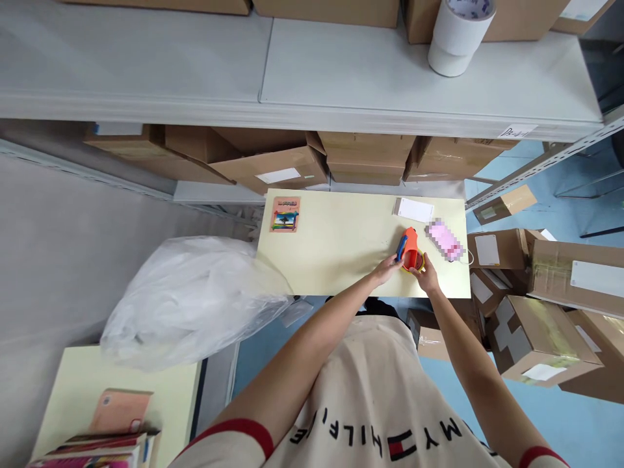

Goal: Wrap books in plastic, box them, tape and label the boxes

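Note:
An orange tape dispenser with a blue handle lies on a pale yellow table, near its right front part. My left hand reaches it from the left, fingers curled against its side. My right hand closes on it from the front right. Both hands grip the dispenser together. A pink, blurred flat object lies just to its right. A white card rests behind it near the table's far edge.
A colourful square card sits at the table's far left corner. A big clear plastic bag bulges on the left. Cardboard boxes crowd the blue floor at right and under the grey shelf. A white tape roll stands on that shelf.

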The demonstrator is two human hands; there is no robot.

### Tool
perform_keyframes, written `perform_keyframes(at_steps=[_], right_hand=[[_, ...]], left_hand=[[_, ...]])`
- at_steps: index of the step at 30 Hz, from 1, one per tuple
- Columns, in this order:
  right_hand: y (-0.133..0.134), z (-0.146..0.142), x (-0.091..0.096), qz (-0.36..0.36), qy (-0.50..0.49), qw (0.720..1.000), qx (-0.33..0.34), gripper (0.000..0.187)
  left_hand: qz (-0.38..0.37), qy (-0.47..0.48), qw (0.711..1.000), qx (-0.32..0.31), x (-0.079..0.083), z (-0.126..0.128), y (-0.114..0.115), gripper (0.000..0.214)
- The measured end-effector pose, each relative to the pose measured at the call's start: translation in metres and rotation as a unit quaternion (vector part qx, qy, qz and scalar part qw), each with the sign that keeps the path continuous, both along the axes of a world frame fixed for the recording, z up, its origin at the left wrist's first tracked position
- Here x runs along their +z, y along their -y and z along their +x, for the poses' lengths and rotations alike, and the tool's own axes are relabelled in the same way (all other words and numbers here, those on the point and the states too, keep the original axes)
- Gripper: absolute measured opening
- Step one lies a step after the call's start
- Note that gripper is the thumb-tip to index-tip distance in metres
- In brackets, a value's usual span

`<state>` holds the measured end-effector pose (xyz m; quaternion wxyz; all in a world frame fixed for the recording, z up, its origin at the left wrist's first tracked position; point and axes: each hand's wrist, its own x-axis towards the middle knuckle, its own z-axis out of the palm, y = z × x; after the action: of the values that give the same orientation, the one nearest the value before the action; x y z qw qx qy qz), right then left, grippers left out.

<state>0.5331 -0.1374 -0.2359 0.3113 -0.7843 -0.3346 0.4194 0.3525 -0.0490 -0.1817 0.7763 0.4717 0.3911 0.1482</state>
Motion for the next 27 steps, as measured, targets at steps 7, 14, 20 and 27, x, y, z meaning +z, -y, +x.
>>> perform_keyframes(at_steps=[7, 14, 20, 27], right_hand=[[-0.011, -0.005, 0.031, 0.063, 0.138, 0.988, 0.027, 0.091], [-0.06, -0.067, 0.084, 0.215, 0.21, 0.941, 0.155, 0.062], [-0.078, -0.174, 0.093, 0.216, 0.101, 0.891, 0.386, 0.057], [-0.098, -0.314, 0.093, 0.09, 0.105, 0.788, 0.599, 0.045]], left_hand=[[-0.022, -0.07, 0.997, 0.019, 0.005, -0.025, 0.002, 0.074], [0.074, -0.144, 0.981, 0.108, 0.03, -0.131, 0.022, 0.06], [0.134, -0.305, 0.913, 0.238, 0.042, -0.268, 0.047, 0.042], [0.135, -0.49, 0.812, 0.287, 0.026, -0.413, 0.072, 0.044]])
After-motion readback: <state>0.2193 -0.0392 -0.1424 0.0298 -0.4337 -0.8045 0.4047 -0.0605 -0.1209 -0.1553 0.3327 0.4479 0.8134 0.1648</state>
